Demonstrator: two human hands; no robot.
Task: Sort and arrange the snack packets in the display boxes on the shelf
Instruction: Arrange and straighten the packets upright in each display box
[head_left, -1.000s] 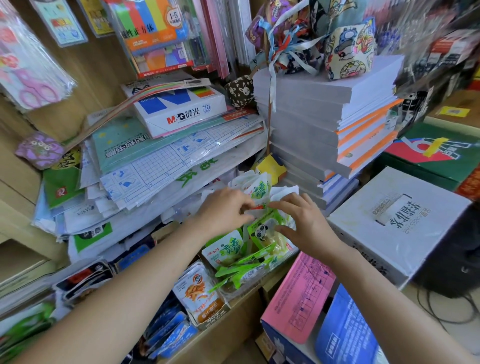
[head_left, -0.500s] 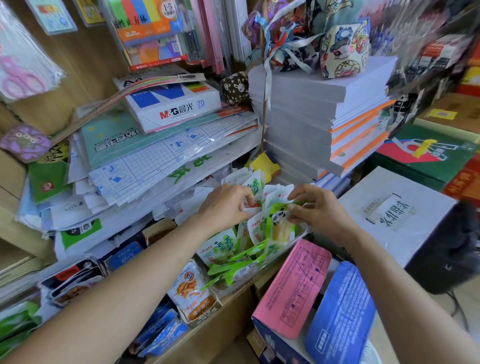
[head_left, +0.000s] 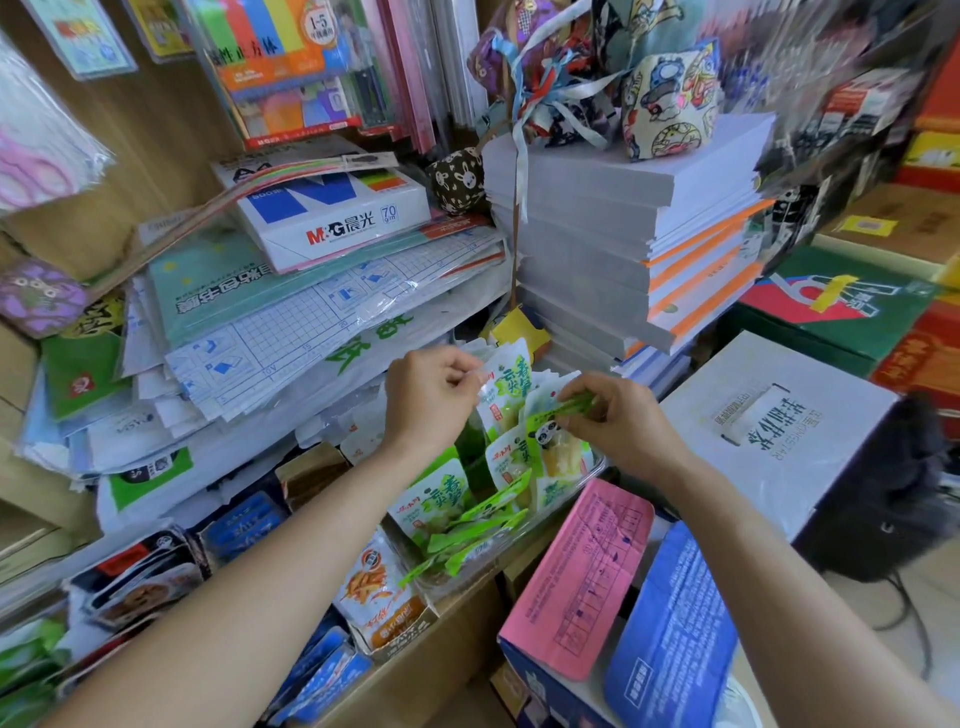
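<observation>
Above the display box (head_left: 593, 467), left hand (head_left: 431, 397) fingers (head_left: 461, 370) pinch a white-green packet (head_left: 511, 387); right hand (head_left: 626, 423) fingers (head_left: 581, 388) pinch the panda packet (head_left: 549, 441).

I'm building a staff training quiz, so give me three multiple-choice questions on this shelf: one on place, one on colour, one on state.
1. Where is the orange packet? A. left of the clear tray B. on a hook C. in a bucket
2. The box flap right of the tray is: A. black B. pink C. yellow
3. The right hand: A. lies flat B. hangs empty C. pinches the panda packet
Answers: 1 A, it stands by the tray's left end; 2 B, plainly pink; 3 C, it grips the packet's green top.
</observation>
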